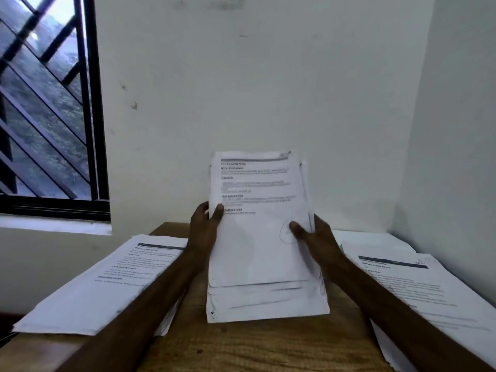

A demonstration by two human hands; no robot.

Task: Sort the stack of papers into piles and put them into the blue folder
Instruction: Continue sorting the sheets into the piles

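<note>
Person's got the stack stood up in the middle of the counter, tilted back a bit, one hand on each side; left hand grips the left edge with the thumb over the front sheet and the fingers curled behind; right hand does the same on the right edge, thumb pressed on the page right by a pen-drawn loop. The stack is a fat wad of white sheets; the bottom edges have slipped out of line and fan out in steps down at the wood, a bit grubby at the lower left corner. The front page has a dark bar on top, a few bold headings and blocks of small print, too blurred to read; the lower half is blank. A left pile lies flat under the left forearm and hangs off the counter; a right pile sits on the other side, same kind of printed page on top.
</note>
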